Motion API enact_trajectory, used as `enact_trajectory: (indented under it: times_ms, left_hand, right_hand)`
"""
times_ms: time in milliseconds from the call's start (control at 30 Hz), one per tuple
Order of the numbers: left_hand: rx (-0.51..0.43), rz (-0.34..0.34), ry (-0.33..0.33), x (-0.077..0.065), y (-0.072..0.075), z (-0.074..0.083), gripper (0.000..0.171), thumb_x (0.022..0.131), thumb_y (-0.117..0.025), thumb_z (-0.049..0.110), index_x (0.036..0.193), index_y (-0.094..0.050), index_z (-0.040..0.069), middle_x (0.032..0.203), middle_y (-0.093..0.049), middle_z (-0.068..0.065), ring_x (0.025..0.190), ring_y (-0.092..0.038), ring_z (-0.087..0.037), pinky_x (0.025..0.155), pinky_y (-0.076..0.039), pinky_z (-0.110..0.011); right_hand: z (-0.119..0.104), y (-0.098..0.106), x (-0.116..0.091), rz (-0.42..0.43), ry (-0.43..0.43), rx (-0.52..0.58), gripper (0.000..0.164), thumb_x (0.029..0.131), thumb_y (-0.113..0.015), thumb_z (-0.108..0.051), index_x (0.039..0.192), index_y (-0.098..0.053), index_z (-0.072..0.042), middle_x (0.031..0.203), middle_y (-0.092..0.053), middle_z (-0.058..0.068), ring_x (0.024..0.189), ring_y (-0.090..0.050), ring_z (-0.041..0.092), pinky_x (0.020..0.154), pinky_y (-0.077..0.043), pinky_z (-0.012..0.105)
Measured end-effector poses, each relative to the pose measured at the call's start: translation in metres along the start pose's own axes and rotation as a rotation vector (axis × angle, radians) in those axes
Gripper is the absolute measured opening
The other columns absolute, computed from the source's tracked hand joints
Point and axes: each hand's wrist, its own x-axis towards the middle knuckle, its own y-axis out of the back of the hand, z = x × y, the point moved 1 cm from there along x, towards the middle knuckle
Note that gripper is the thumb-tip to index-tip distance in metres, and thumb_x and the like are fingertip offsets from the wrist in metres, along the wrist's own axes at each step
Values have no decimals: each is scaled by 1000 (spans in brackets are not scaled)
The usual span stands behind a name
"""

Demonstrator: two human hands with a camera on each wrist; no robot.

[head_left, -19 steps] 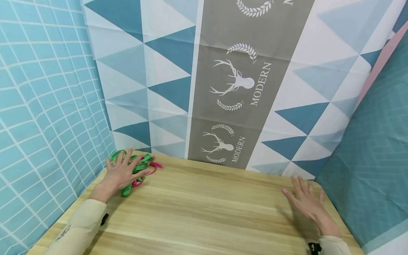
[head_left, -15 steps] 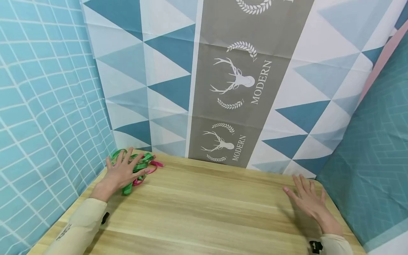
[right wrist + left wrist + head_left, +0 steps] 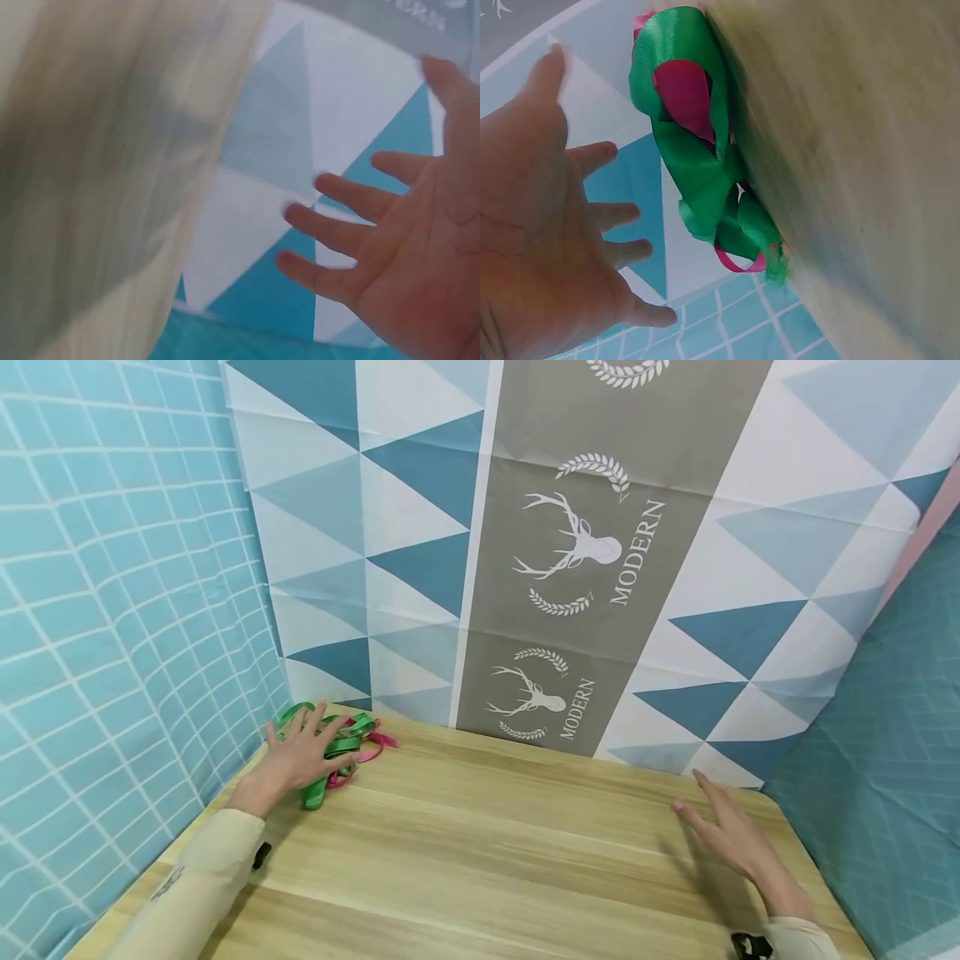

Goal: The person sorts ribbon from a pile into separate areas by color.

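Observation:
A loose tangle of green ribbon (image 3: 314,794) and pink ribbon (image 3: 385,740) lies at the far left corner of the table. Over it hovers my left hand (image 3: 296,758), fingers spread and palm down. In the left wrist view a gap shows between this hand (image 3: 540,217) and the looped green ribbon (image 3: 690,169), with pink ribbon (image 3: 686,97) inside the loop. My right hand (image 3: 733,839) is raised above the table's right side, turned partly edge-on, thumb apart. Its fingers (image 3: 330,229) are extended and hold nothing in the right wrist view.
The wood-grain table (image 3: 480,843) runs back to a patterned cloth (image 3: 420,668) with deer heads and triangles. Blue checked cloth (image 3: 127,610) hangs along the left edge, and teal cloth (image 3: 885,727) along the right.
The right hand has rotated, so its spread fingers now overlap in the head view. The left hand stays over the ribbons. The head view has shifted slightly, moving the scene rightward.

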Motion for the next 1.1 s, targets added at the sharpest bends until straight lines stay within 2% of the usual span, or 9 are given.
enact_trajectory:
  times_ms: [100, 233, 333, 400, 467, 667, 867, 1000, 1100]
  left_hand:
    - [-34, -42, 40, 6, -5, -6, 94, 92, -53, 74, 161, -28, 14, 162, -11, -32, 143, -8, -60, 95, -5, -88]
    - [-122, -124, 89, 12, -11, -18, 99, 93, -52, 74, 160, -27, 5, 157, -11, -40, 136, -14, -69, 94, -15, -87]
    - [-171, -152, 51, 17, -14, -22, 95, 96, -56, 65, 156, -30, -3, 151, -18, -45, 128, -28, -71, 94, -28, -81]
    - [-177, -144, 5, 20, -15, -20, 88, 99, -59, 57, 153, -35, -8, 145, -29, -46, 122, -41, -67, 93, -37, -75]
    - [-180, -134, -37, 23, -14, -16, 80, 100, -62, 47, 149, -39, -11, 141, -35, -46, 120, -45, -63, 92, -41, -71]
    - [-222, -139, -138, 25, -14, 8, 63, 101, -64, 33, 141, -48, -14, 141, -39, -46, 126, -42, -61, 99, -38, -69]
    - [-232, -124, -216, 20, -18, 44, 56, 101, -65, 30, 139, -54, -10, 136, -48, -39, 120, -52, -54, 96, -44, -63]
    - [-237, -157, -247, 14, -18, 70, 55, 100, -66, 31, 141, -55, -5, 139, -48, -35, 120, -53, -52, 95, -45, -61]
    - [-254, -199, -279, 8, -17, 88, 54, 101, -66, 32, 142, -55, -3, 143, -45, -34, 125, -50, -51, 98, -44, -61]
  right_hand:
    - [-7, -2, 3, -50, 39, 83, 80, 104, -54, -53, 160, -27, -3, 151, -37, 34, 134, -36, 58, 93, -35, 75]
    - [-18, -9, 7, -93, 111, 145, 68, 103, -58, -48, 152, -43, -3, 145, -49, 26, 130, -46, 52, 91, -43, 68]
    - [-29, -15, 9, -109, 158, 157, 64, 103, -60, -45, 148, -49, -2, 143, -54, 22, 130, -48, 48, 94, -43, 66]
    - [-35, -17, 10, -115, 185, 156, 62, 102, -61, -44, 146, -51, -1, 141, -55, 20, 129, -49, 46, 95, -43, 65]
    - [-41, -20, 11, -123, 202, 151, 60, 102, -62, -43, 145, -53, -1, 140, -57, 19, 127, -51, 45, 96, -43, 64]
    - [-62, -27, 16, -167, 224, 133, 60, 100, -61, -51, 143, -58, -8, 140, -58, 13, 122, -58, 40, 94, -46, 61]
    - [-94, -32, 20, -202, 253, 139, 60, 99, -60, -54, 142, -59, -12, 141, -58, 9, 119, -60, 34, 94, -48, 57]
    - [-121, -36, 21, -200, 325, 127, 54, 101, -61, -49, 141, -61, -13, 139, -60, 5, 115, -63, 28, 92, -49, 52]
    - [-144, -42, 22, -220, 388, 129, 50, 102, -60, -47, 139, -62, -14, 127, -66, 1, 107, -65, 20, 86, -52, 46]
